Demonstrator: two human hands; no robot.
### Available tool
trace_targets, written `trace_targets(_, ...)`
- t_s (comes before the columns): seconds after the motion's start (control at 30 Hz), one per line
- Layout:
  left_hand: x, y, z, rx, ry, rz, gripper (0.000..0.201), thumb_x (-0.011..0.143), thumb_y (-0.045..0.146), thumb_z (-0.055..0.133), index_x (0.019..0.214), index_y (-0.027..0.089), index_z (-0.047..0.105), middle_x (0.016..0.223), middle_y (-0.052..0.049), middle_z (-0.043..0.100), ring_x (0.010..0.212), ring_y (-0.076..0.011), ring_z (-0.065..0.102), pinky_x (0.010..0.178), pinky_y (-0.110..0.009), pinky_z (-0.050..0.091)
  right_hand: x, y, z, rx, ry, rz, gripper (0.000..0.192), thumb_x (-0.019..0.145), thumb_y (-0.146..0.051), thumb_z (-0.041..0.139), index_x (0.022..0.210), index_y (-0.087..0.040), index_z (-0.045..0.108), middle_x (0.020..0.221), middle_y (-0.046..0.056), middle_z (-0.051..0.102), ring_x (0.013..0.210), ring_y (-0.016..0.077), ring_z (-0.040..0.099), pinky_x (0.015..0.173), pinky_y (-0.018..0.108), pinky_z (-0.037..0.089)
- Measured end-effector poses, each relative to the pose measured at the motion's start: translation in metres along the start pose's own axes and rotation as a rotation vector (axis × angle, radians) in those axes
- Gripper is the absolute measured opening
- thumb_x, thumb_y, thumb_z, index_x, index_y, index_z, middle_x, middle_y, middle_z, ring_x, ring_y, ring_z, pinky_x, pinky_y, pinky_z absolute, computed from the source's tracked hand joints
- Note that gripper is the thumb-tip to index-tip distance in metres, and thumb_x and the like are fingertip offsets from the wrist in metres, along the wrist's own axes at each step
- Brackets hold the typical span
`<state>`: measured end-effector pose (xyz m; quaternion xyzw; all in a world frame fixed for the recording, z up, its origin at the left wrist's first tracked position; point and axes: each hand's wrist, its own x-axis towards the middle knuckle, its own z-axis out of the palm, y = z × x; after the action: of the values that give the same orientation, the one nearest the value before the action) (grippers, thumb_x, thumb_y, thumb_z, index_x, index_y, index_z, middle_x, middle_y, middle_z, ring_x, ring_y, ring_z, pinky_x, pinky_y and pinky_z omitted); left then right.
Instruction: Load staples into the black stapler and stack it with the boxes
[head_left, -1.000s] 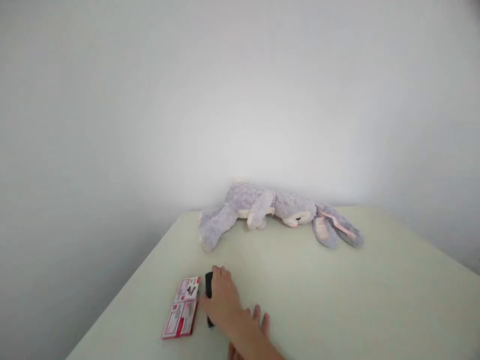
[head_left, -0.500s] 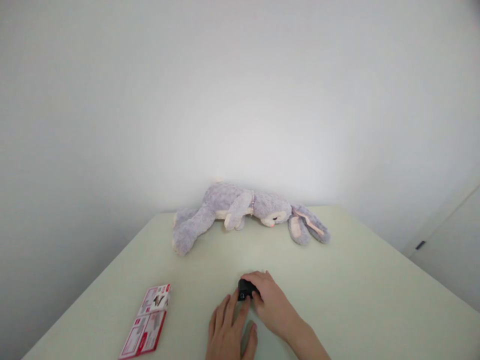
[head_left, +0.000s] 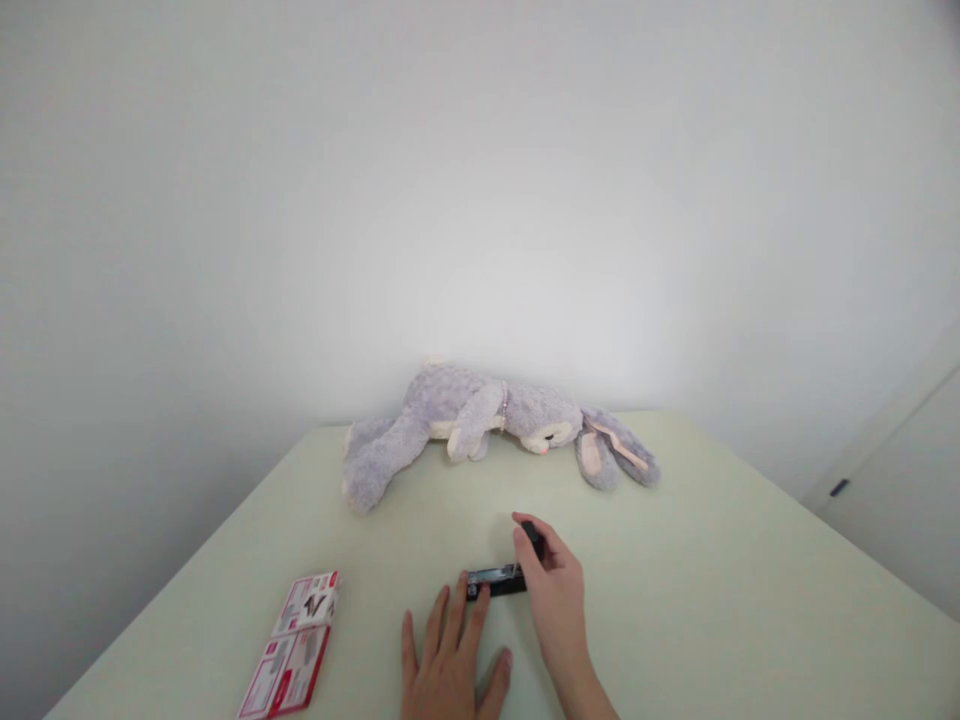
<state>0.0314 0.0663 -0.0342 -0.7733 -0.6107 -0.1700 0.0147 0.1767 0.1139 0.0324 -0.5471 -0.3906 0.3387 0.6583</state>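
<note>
Room: plain white wall behind a pale green worktop (head_left: 712,560).
Left hand (head_left: 450,665): lay flat with fingers spread, its fingertips pressing on the near end of the black stapler (head_left: 495,581); it gripped nothing.
Right hand (head_left: 553,590): its grip was closed around the raised black top part of the stapler.
Stapler: lay near the middle of the worktop, opened up.
Red and white box (head_left: 292,645): lay flat, well left of the hands.
Plush rabbit (head_left: 487,420): lay on its side by the wall.
</note>
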Motion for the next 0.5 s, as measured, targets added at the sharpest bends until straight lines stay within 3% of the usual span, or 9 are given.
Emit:
trace_targets(0.17, 0.001, -0.009, 0.004, -0.015, 0.011, 0.022, 0.069, 0.086, 0.043, 0.060, 0.152, 0.038, 0.042, 0.162, -0.003, 0.036, 0.145, -0.0387, 0.042, 0.121, -0.073, 0.007, 0.017, 0.026, -0.044, 0.376, 0.184, 0.253, 0.064, 0.083, -0.060, 0.071, 0.130, -0.017, 0.066, 0.128, 0.013, 0.072, 0.127, 0.0289, 0.061, 0.094, 0.036, 0.057)
trace_targets(0.33, 0.006, -0.025, 0.010, -0.041, 0.045, 0.169, 0.061, 0.095, 0.037, 0.051, 0.155, 0.038, 0.037, 0.162, -0.003, 0.039, 0.145, -0.0336, 0.043, 0.120, -0.070, 0.019, 0.017, 0.038, -0.068, 0.427, 0.206, 0.360, 0.079, 0.073, -0.061, 0.079, 0.137, -0.021, 0.059, 0.130, 0.011, 0.070, 0.128, 0.0295, 0.060, 0.087, 0.036, 0.061)
trace_targets(0.43, 0.008, -0.042, -0.005, -0.027, 0.146, 0.167, 0.054, 0.095, 0.031, 0.049, 0.149, 0.035, 0.049, 0.160, -0.004, 0.044, 0.145, -0.0305, 0.043, 0.121, -0.066, 0.024, 0.011, 0.034, -0.075, 0.416, 0.241, 0.346, 0.075, 0.076, -0.064, 0.074, 0.138, -0.024, 0.057, 0.134, 0.009, 0.067, 0.127, 0.0285, 0.061, 0.088, 0.036, 0.062)
trace_targets(0.5, 0.001, -0.063, -0.022, -0.022, 0.233, 0.033, 0.044, 0.094, 0.035, 0.051, 0.136, 0.033, 0.063, 0.150, -0.006, 0.056, 0.136, -0.0309, 0.051, 0.117, -0.063, 0.032, 0.003, 0.032, -0.084, 0.345, 0.281, 0.281, 0.070, 0.083, -0.064, 0.066, 0.141, -0.026, 0.052, 0.139, 0.008, 0.063, 0.127, 0.0262, 0.061, 0.092, 0.035, 0.061)
